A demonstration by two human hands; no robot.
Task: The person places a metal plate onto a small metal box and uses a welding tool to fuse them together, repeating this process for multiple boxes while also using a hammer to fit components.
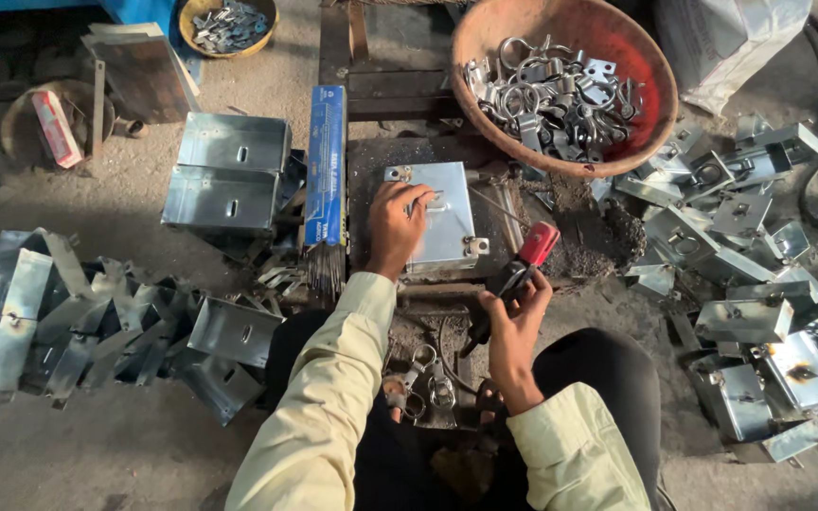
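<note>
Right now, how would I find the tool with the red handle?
Start at the big round bowl of metal rings, then look below it to the person's right hand. It grips the welding holder, the only red-handled thing beside the grey metal box.

The white sack [726, 43] was cut off by the top edge, and the left hand [395, 230] hid part of the steel box [447, 222].

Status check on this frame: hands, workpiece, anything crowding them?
Left hand pressing flat on shiny rectangular metal box. Right hand gripping red-handled electrode holder. Blue rod packet lies beside the box.
</note>
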